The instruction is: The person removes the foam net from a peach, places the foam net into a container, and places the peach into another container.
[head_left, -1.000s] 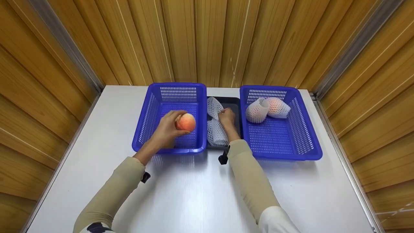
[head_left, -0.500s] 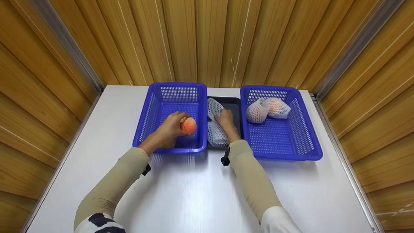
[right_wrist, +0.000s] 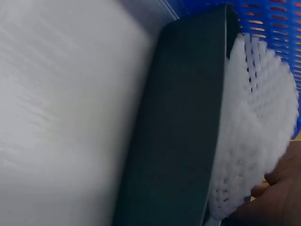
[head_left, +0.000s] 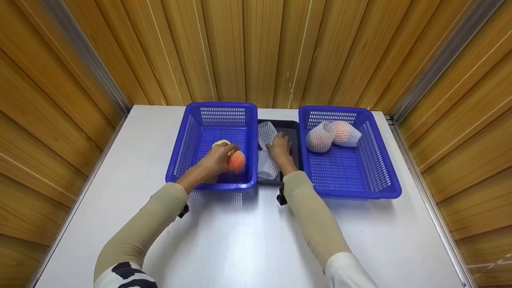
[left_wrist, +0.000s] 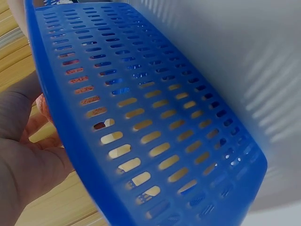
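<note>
Centre-left of frame: peach (head_left: 236, 161) is gripped over blue basket (head_left: 228, 186) by L hand (head_left: 216, 161), fingers curled round it, prob. so it isn't dropped. Mid-frame: foam net (head_left: 268, 166) in black tray (head_left: 292, 128) is touched by R hand (head_left: 281, 150); pinch can't be confirmed.

White flat table (head_left: 248, 236), glossy. Directly on it sit, in a row: blue rectangular slotted plastic basket (head_left: 240, 186), below the fingers of the left hand (head_left: 215, 162); shallow black rectangular tray (head_left: 294, 138), below those of the right hand (head_left: 281, 149); second blue slotted basket (head_left: 338, 174), right of all fingers.
</note>
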A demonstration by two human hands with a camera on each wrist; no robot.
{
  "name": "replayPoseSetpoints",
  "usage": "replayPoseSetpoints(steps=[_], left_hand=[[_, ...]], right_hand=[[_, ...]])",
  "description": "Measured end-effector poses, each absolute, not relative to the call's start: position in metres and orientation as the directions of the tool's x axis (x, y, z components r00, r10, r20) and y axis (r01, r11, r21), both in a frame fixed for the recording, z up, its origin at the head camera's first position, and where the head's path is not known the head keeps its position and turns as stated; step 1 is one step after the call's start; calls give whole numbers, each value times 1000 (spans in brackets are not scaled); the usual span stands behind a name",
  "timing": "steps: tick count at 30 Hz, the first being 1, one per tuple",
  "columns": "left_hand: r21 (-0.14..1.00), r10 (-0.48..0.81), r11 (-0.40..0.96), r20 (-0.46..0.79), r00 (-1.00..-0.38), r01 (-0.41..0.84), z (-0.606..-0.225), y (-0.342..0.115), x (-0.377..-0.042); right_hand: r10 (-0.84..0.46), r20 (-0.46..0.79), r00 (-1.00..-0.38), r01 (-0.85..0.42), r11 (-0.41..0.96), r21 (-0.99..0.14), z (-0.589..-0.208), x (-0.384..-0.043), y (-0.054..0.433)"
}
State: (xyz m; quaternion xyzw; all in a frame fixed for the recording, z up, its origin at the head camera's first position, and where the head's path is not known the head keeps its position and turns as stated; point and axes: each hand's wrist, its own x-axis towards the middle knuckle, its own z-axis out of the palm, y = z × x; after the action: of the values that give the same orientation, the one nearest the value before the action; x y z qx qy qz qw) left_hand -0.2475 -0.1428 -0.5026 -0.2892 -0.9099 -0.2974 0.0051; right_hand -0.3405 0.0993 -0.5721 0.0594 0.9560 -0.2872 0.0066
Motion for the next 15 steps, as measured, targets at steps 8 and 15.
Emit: replayPoseSetpoints(steps=[8,15], left_hand=[[540,513,674,149,-845,504,-501,-143,-248],[532,522,670,157,-838,517,-507,-142,-246]], right_hand=[[137,155,-978,8,774,-633,-562,-330,102],[77,102,-992,-16,714,-700,-560,-326,103]])
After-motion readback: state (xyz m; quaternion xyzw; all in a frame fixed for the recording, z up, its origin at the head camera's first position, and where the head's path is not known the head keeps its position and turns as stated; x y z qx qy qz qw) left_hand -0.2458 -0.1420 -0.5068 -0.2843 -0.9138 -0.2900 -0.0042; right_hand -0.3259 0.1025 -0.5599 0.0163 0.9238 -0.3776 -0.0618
